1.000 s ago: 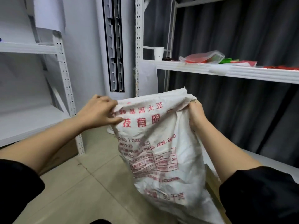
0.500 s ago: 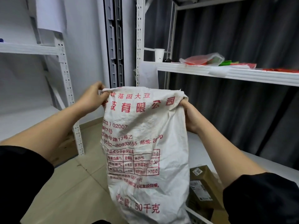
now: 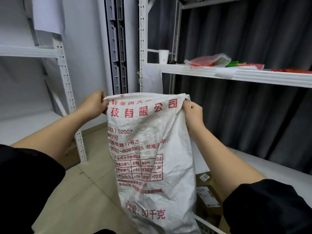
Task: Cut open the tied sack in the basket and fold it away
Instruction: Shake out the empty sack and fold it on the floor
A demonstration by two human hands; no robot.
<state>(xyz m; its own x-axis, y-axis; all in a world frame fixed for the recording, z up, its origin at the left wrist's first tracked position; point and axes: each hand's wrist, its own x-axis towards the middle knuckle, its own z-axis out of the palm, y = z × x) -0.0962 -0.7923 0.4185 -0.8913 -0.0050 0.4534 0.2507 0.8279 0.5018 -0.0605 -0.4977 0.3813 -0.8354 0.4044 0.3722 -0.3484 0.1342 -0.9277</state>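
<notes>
Both hands are pinching the top edge of the white woven plastic sack with red printing, and I am holding it up flat.

My left hand is closing on the corner at ten o'clock and my right hand on the corner at two o'clock, so the sack is hanging limp toward six o'clock, clear of any basket I can see. A second ago the mouth was bunched between my hands; now I am pulling it taut and the print is facing me squarely. I judge the cutting done and the folding about to start. Brown cardboard boxes are sitting at five o'clock, behind its lower edge.
</notes>
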